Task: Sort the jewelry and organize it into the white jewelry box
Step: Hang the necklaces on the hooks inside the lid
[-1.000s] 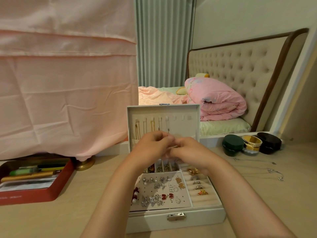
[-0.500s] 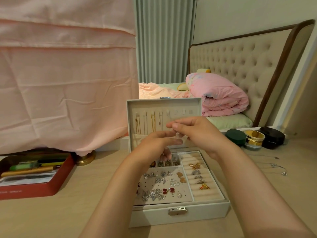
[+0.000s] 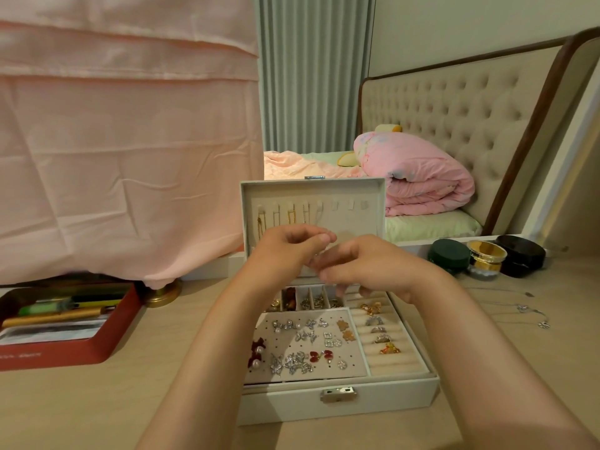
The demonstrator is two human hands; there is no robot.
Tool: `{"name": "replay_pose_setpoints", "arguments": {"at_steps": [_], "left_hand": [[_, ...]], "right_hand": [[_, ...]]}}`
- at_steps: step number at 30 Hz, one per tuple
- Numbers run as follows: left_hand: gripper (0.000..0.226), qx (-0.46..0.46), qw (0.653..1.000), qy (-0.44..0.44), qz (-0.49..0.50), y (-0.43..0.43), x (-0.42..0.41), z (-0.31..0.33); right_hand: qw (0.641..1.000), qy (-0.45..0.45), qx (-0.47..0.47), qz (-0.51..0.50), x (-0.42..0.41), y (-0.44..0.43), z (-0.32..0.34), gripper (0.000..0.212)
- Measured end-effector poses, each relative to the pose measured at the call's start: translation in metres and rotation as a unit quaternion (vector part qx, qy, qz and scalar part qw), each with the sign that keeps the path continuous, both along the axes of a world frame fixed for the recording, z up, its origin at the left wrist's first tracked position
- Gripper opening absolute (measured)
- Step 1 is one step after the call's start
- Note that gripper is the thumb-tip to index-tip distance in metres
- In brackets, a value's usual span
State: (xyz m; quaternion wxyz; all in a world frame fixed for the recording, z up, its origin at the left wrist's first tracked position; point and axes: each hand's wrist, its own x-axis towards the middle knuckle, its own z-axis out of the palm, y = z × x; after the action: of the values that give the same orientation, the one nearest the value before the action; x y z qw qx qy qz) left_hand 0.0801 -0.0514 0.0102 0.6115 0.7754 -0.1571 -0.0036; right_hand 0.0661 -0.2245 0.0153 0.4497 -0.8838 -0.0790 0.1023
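The white jewelry box (image 3: 337, 407) stands open in front of me on the table. Gold chains hang on the left hooks of its upright lid (image 3: 357, 196). Several earrings sit on the box's earring panel (image 3: 302, 345), and the ring rolls (image 3: 383, 336) hold several rings. My left hand (image 3: 289, 251) and my right hand (image 3: 367, 264) meet in front of the lid with fingers curled. Between them they pinch a thin silver chain (image 3: 316, 254), which shows only as a faint glint. My right fingers are blurred.
Two more silver necklaces (image 3: 522, 308) lie loose on the table to the right. Behind them stand a green jar (image 3: 448, 254), a gold jar (image 3: 486, 258) and a black case (image 3: 522, 254). A red tray (image 3: 65, 352) of pens sits at the left under a pink cloth (image 3: 123, 157).
My right hand, raised to the lid's hooks half a second ago, has dropped and now meets the left hand again in front of the lid.
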Motion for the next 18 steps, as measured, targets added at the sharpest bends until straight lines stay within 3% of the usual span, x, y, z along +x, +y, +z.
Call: {"name": "replay_pose_setpoints", "arguments": {"at_steps": [3, 7, 10, 14, 18], "left_hand": [[0.013, -0.011, 1.000, -0.003, 0.003, 0.0018, -0.0004, 0.0004], [0.012, -0.022, 1.000, -0.007, 0.011, 0.0049, 0.0016, 0.0009], [0.015, -0.026, 1.000, -0.015, 0.000, 0.0027, 0.0011, 0.0027], [0.014, -0.027, 1.000, -0.015, 0.001, 0.0006, 0.0015, 0.0006], [0.013, -0.042, 0.999, -0.031, 0.000, 0.0021, 0.0040, 0.0007]], "right_hand": [[0.995, -0.007, 0.096, -0.033, 0.0021, 0.0055, -0.0042, 0.018], [0.990, -0.050, 0.090, -0.099, 0.0034, 0.0086, -0.0042, 0.042], [0.988, -0.053, 0.127, -0.069, -0.0001, 0.0112, -0.0020, 0.025], [0.989, -0.023, 0.148, -0.016, -0.0026, 0.0117, -0.0012, 0.025], [0.980, -0.026, 0.187, -0.061, 0.0018, 0.0106, -0.0028, 0.012]]}}
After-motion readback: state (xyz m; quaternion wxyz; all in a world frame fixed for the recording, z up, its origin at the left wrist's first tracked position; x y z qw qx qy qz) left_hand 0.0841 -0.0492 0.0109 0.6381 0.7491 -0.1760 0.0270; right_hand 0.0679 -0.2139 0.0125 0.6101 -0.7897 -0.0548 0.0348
